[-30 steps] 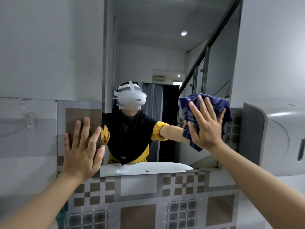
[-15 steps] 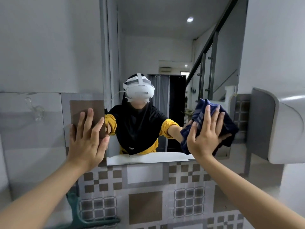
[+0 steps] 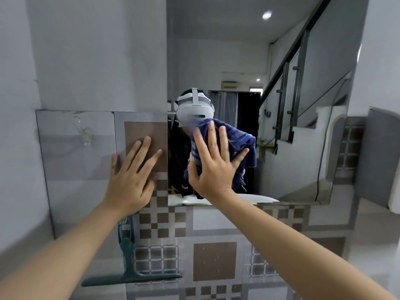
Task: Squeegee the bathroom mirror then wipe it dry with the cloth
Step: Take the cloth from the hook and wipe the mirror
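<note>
The bathroom mirror (image 3: 249, 57) fills the upper middle of the wall and reflects a person with a headset and a stairway. My right hand (image 3: 213, 167) presses a dark blue cloth (image 3: 240, 144) flat against the mirror's lower left part, fingers spread over it. My left hand (image 3: 132, 178) lies flat and spread on the tiled wall just left of the mirror's edge, holding nothing. A dark green squeegee (image 3: 129, 267) hangs on the wall below my left hand, blade down.
A clear suction hook (image 3: 85, 133) sticks to the tile at the left. Patterned brown and grey tiles (image 3: 214, 260) cover the wall under the mirror. A grey and white dispenser (image 3: 387, 161) juts out at the right edge.
My right hand has slid the cloth leftward across the mirror, from its right side to its lower left. The view has shifted right and down, so the squeegee now shows in full.
</note>
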